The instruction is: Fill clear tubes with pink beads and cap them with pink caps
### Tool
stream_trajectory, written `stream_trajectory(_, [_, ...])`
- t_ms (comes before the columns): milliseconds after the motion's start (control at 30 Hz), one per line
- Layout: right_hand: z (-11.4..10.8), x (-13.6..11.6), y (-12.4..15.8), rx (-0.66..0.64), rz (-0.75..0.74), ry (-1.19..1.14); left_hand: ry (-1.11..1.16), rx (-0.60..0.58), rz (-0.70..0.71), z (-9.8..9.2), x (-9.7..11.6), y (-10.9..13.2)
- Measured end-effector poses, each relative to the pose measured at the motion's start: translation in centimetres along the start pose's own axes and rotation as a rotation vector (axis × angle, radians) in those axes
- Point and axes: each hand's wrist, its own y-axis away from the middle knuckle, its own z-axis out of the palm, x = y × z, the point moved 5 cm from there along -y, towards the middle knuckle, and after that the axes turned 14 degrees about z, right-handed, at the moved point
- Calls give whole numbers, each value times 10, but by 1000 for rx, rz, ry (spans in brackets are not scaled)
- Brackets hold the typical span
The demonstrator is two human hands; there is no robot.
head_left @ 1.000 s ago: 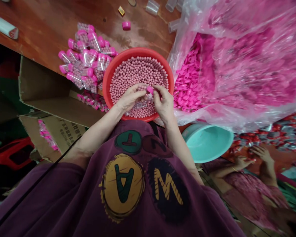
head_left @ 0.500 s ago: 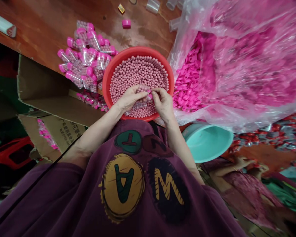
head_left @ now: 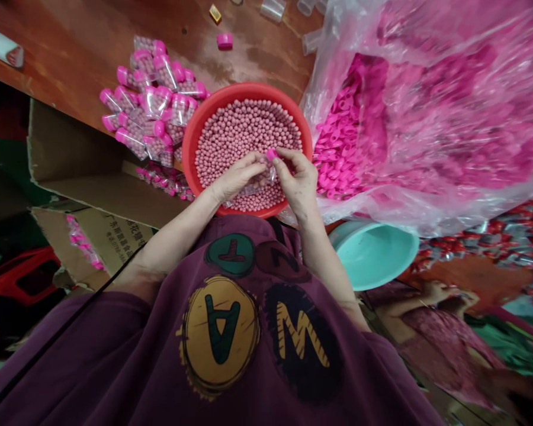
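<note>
A red bowl full of small pink balls sits on the wooden table in front of me. Over its near edge my left hand grips a small clear container. My right hand pinches a pink cap right at the top of that container. Both hands are closed and touch each other above the balls.
A heap of filled, pink-capped containers lies left of the bowl, above an open cardboard box. A clear bag of pink caps fills the right. A teal basin sits below it. Another person's hands work at the lower right.
My hands have stayed over the bowl's near edge. The right hand has turned and lifted slightly with the pink cap. The view has shifted a little.
</note>
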Motion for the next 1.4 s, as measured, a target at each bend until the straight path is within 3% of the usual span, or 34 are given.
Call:
stream_trajectory(267, [0,-12,4,-9,6,70,41,-46,5,-3,-12,4])
stream_trajectory(367, [3,-15,8,-24,20,141,55,8,3,-3,-14,5])
stream_trajectory(567, [6,-29,24,-89,-10,306,96,110,-30,13,-5,10])
stream_trajectory(733, [0,-36,28,-120,5,343,18,74,-39,17,3,11])
stream_trajectory(833, [-3,-19,27,-129,26,220,-78,31,60,10,11,8])
stream_trajectory(933, [-4,15,25,-58,112,5,-185,4,144,2,18,7])
stream_trajectory(1067, [1,38,24,17,217,-88,-280,-29,101,-2,16,9])
stream_trajectory(1267, [18,-4,34,-108,80,315,-309,50,96,-1,10,6])
stream_trajectory(1400, [30,-1,36,-92,89,546,-238,100,56,4,1,6])
